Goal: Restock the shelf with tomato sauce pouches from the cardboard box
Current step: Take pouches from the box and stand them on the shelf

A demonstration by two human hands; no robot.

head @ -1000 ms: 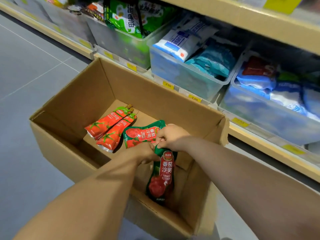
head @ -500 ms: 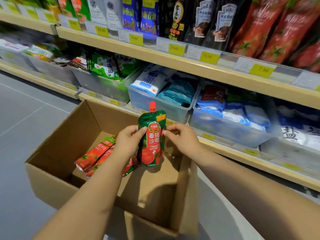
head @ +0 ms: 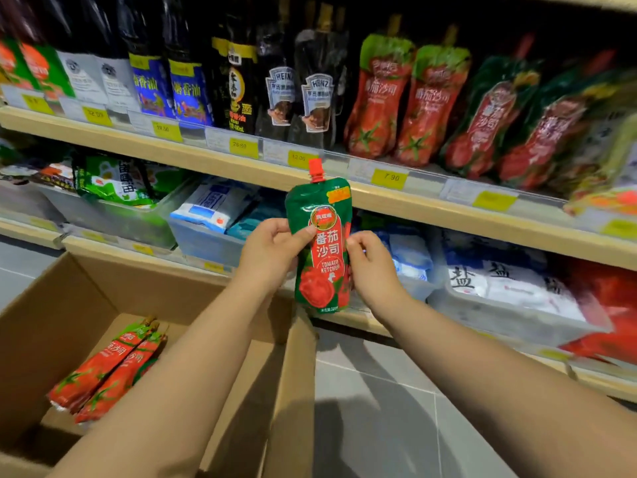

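A green and red tomato ketchup pouch (head: pixel 319 243) with a red cap stands upright in the air in front of the shelf edge. My left hand (head: pixel 272 251) grips its left side with the thumb on the front. My right hand (head: pixel 370 262) pinches its right edge. Below left, the open cardboard box (head: pixel 62 305) holds two red tomato sauce pouches (head: pixel 107 370) lying side by side. On the upper shelf (head: pixel 424 205) at right stand red tomato pouches (head: pixel 403 101) and several darker green ones (head: pixel 496 119).
Dark sauce bottles (head: pixel 238 81) and sesame oil bottles fill the upper shelf's left half above yellow price tags (head: pixel 390 177). Clear bins of salt bags (head: pixel 510 288) and other packets (head: pixel 213 208) line the lower shelf. Grey tiled floor (head: pixel 379 408) lies right of the box.
Both hands lifted the green pouch out of the box, turned it upright and raised it to shelf height. My view tilted up from the box to the shelves.
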